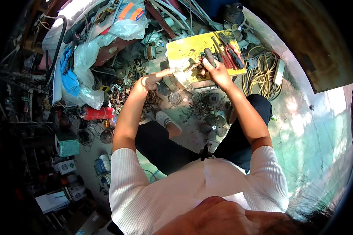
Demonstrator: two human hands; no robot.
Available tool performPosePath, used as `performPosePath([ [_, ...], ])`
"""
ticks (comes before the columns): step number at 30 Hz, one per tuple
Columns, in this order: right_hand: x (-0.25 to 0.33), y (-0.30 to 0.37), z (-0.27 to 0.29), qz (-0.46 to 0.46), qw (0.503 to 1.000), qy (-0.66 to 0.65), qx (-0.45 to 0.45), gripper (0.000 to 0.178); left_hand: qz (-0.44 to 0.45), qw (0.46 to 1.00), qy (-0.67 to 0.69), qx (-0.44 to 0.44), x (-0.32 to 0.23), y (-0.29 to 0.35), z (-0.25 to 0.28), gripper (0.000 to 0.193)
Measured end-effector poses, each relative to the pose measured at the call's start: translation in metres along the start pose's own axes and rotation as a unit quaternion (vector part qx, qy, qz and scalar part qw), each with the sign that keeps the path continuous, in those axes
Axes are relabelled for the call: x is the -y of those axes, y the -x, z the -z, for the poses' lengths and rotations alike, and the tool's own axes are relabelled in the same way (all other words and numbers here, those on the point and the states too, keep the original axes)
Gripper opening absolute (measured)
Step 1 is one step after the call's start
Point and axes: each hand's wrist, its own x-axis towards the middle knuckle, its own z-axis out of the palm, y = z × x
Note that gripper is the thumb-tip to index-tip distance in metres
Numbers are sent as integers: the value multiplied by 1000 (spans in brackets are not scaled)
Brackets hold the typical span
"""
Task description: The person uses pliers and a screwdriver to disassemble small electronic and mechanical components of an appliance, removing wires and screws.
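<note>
My left hand [153, 80] reaches in at the near left corner of a low yellow-topped table [179, 51]. Its index finger stretches along the top of a round metal housing [175, 84], and the other fingers are partly hidden at its side. My right hand [218, 73], over the table's near edge, is closed round a tool with a thick dark handle [210, 57]. The tool's working end cannot be made out. Small dark and copper-coloured bits lie between the hands. Just beyond my right hand lie pliers and screwdrivers with red and black handles [228, 53].
Loose motor parts [176, 98] and round metal pieces [213, 100] litter the floor between my feet. Coiled yellow cable [259, 74] lies right of the table. To the left are plastic bags [84, 66], a red cylinder [98, 113] and piled scrap.
</note>
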Motion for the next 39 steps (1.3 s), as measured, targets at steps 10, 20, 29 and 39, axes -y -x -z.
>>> performPosePath([
  [10,-40,-21,-1,-152,985,-76,13,27,163,972,-162,-55,-41,-18,-14,72],
  [20,-65,-25,-11,-159,974,-149,-56,27,64,944,-316,-78,-32,-52,23,63],
  [29,-60,-22,-16,-173,970,-155,-73,26,-236,639,-614,-398,23,-1,-81,95],
  [39,-10,-15,-4,137,976,98,-139,30,-173,748,-548,-332,5,-14,-45,95],
])
